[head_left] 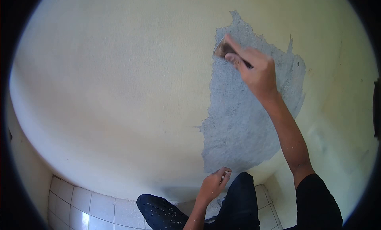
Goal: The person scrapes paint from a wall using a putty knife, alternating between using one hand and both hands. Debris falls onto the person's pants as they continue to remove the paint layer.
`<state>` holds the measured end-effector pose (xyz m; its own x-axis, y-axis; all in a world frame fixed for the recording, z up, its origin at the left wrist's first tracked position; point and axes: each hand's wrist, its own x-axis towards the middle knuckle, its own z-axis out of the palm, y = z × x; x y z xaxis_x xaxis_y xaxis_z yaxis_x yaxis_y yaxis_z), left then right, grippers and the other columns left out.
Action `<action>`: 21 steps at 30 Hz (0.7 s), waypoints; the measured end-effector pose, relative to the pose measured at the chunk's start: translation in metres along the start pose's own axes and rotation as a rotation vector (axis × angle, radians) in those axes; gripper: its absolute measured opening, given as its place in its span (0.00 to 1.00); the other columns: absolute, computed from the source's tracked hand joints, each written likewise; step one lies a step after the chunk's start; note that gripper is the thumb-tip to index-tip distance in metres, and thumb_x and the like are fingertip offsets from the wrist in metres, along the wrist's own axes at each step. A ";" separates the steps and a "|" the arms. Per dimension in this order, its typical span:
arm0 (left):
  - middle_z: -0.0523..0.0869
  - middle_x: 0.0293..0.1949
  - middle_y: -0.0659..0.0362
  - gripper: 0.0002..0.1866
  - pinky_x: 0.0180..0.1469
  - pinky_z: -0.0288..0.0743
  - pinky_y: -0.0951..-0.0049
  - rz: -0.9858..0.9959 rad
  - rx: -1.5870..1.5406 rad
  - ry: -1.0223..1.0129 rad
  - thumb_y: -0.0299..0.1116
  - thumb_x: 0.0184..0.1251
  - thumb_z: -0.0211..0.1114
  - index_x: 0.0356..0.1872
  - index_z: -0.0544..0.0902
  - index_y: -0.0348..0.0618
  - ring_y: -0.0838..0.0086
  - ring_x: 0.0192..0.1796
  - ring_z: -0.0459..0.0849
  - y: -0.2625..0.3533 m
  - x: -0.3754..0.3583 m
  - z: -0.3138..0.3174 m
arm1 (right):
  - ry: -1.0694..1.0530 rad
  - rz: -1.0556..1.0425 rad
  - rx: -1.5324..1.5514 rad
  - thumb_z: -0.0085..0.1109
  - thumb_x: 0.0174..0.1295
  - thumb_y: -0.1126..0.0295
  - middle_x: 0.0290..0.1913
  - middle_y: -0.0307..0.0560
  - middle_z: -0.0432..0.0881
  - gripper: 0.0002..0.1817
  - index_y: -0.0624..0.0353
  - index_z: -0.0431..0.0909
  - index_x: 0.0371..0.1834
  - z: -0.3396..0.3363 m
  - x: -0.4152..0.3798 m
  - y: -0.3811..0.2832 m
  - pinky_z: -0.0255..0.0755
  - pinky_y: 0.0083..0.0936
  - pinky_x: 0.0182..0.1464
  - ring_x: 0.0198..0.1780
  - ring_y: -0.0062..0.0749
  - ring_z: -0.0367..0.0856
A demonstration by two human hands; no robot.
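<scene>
My right hand (pixel 260 69) is wrapped round the handle of a putty knife (pixel 222 49), slightly blurred. Its broad blade lies at the left edge of a bare grey patch (pixel 242 107), where the yellowish paint is gone from the wall (pixel 139 79). The patch has a ragged outline, with peaks along its top. Lower down, my left hand (pixel 212 185) hovers between my knees, close to the patch's bottom edge. Its fingers are curled closed, and whatever they may hold is hidden.
My knees (pixel 242 194) are bent close to the wall's foot, and light flecks dot the dark trousers. White floor tiles (pixel 101 208) run along the wall at lower left. A dark object (pixel 377 109) stands at the far right edge.
</scene>
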<state>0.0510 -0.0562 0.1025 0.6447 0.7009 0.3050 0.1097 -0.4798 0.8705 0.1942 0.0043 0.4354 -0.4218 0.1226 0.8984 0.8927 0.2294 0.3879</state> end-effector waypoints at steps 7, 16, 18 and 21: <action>0.93 0.40 0.49 0.14 0.47 0.82 0.61 -0.001 0.010 -0.005 0.39 0.82 0.57 0.55 0.83 0.43 0.59 0.40 0.93 0.002 -0.001 0.000 | 0.136 -0.110 0.019 0.76 0.61 0.61 0.21 0.37 0.80 0.26 0.41 0.87 0.65 0.004 0.008 0.011 0.67 0.24 0.22 0.20 0.23 0.69; 0.93 0.40 0.50 0.14 0.48 0.83 0.61 -0.034 0.012 0.000 0.39 0.81 0.57 0.56 0.82 0.43 0.59 0.41 0.93 0.002 -0.002 -0.007 | 0.210 -0.048 -0.035 0.74 0.64 0.65 0.31 0.40 0.85 0.16 0.47 0.89 0.55 0.001 0.005 -0.005 0.82 0.23 0.33 0.33 0.30 0.85; 0.93 0.40 0.50 0.14 0.48 0.83 0.61 -0.027 0.009 0.004 0.39 0.81 0.57 0.56 0.82 0.43 0.59 0.41 0.93 -0.001 0.001 -0.006 | 0.216 -0.036 -0.078 0.74 0.63 0.70 0.38 0.40 0.85 0.12 0.51 0.87 0.49 0.000 0.006 -0.007 0.85 0.24 0.36 0.37 0.34 0.87; 0.93 0.40 0.50 0.14 0.48 0.83 0.61 -0.021 0.020 0.006 0.39 0.81 0.57 0.56 0.82 0.43 0.59 0.41 0.93 -0.003 0.003 -0.003 | 0.139 -0.058 -0.132 0.74 0.58 0.76 0.51 0.43 0.81 0.14 0.54 0.84 0.47 -0.003 0.010 -0.005 0.86 0.28 0.37 0.42 0.35 0.88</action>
<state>0.0502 -0.0506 0.1024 0.6379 0.7140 0.2886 0.1389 -0.4752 0.8688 0.1862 0.0014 0.4428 -0.4551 -0.0235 0.8901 0.8846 0.1021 0.4550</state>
